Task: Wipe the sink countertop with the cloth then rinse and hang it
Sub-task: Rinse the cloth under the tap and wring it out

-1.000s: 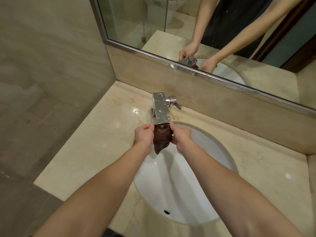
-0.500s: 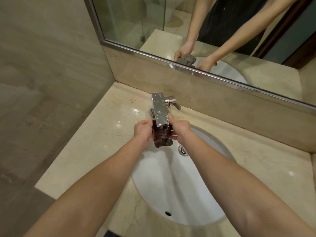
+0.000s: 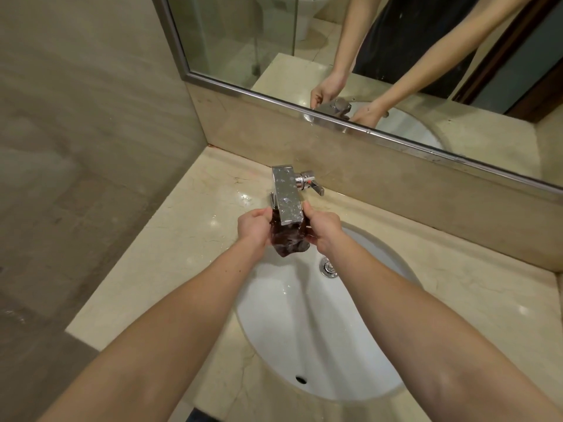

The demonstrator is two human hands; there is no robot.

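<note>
Rinsing looked to be the step in hand: we held the dark brown cloth (image 3: pixel 288 242), wet and bunched, right under the mouth of the square chrome faucet spout (image 3: pixel 286 199) and over the back of the white oval sink basin (image 3: pixel 320 330). The left hand (image 3: pixel 254 228) gripped the bundle's left side with curled fingers, and the right hand (image 3: pixel 324 231) pinched its right side. The cloth therefore lay between the two hands, with neither one nearer. Its long axis ran from beneath the spout down toward us, ending in a loose tail above the round metal drain (image 3: pixel 328 267). The spout hid the cloth's top, and we could not tell whether water was running. The chrome lever handle (image 3: pixel 310 182) stuck out on the spout's right, closer to the right hand. Around the basin lay the glossy beige marble desk (image 3: pixel 170 254), with the framed wall mirror (image 3: pixel 243 41) behind it. No hook or rail for hanging was in view.
</note>
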